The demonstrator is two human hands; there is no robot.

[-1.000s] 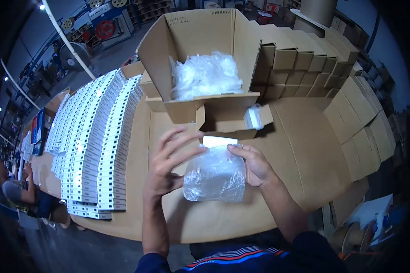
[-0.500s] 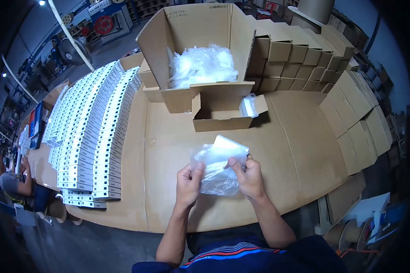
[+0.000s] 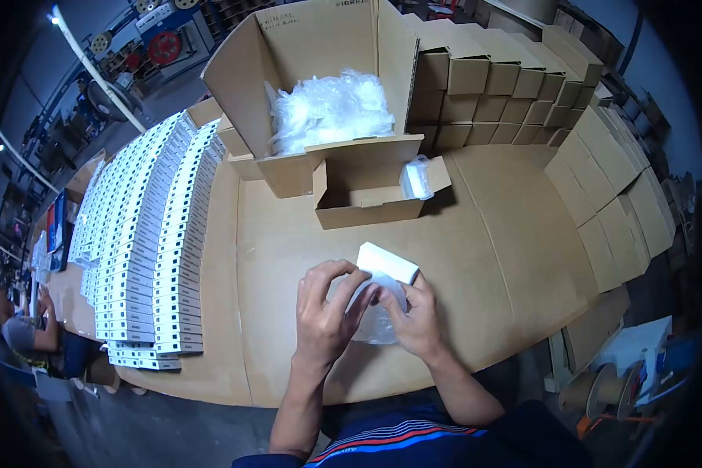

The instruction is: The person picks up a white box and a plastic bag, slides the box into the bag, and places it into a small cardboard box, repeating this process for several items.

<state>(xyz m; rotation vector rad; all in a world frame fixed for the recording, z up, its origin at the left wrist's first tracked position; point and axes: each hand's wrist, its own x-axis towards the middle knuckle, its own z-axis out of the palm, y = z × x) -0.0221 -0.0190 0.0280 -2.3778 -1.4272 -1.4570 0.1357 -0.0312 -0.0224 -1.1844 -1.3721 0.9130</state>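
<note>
A small white box [image 3: 388, 262] sticks up out of a clear plastic bag [image 3: 378, 326] above the cardboard-covered table. My right hand [image 3: 419, 321] grips the box and bag from the right, its thumb pressed across the front. From the left, my left hand [image 3: 322, 312] reaches in with curled fingers; its fingertips and thumb pinch the bag near the box, close to my right thumb. Beyond my hands stands an open carton [image 3: 370, 214], with a plastic-wrapped white box [image 3: 418, 179] leaning in its right end.
Rows of stacked white boxes [image 3: 136, 242] line the table's left side. A large carton [image 3: 320, 35] of clear plastic bags [image 3: 331, 109] stands at the back. Brown cartons [image 3: 468, 78] are piled behind and at right [image 3: 604, 179]. Another person [image 3: 35, 331] sits at far left.
My left hand has let go of the bag's left side and moved toward my right thumb, fingers now raised and curled. The bag is gathered lower, showing more of the white box.
</note>
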